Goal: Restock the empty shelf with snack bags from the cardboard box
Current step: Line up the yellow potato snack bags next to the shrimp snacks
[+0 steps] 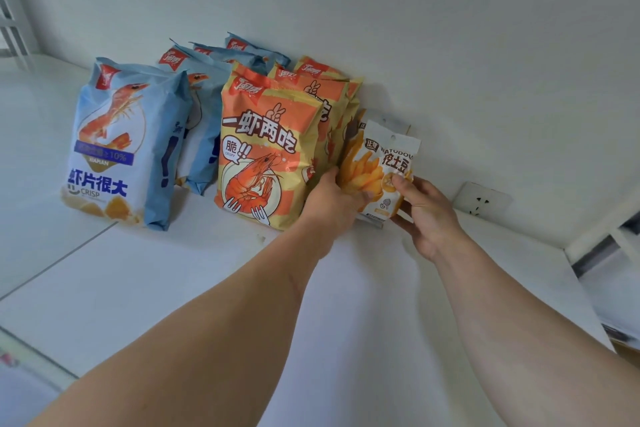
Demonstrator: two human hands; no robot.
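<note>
A small white bag of potato sticks (382,163) stands on the white shelf (207,270) to the right of the other bags. My left hand (334,201) grips its lower left side and my right hand (422,208) pinches its lower right edge. Another small bag stands close behind it, mostly hidden. Left of it stands a row of orange shrimp-snack bags (266,152). Further left are several blue shrimp-chip bags (117,146), the front one upright. The cardboard box is out of view.
The white back wall (381,28) rises right behind the bags. A wall socket (481,199) sits at the right, just above the shelf. The shelf's right upright (606,236) and its edge lie at far right. A seam crosses the shelf at the left.
</note>
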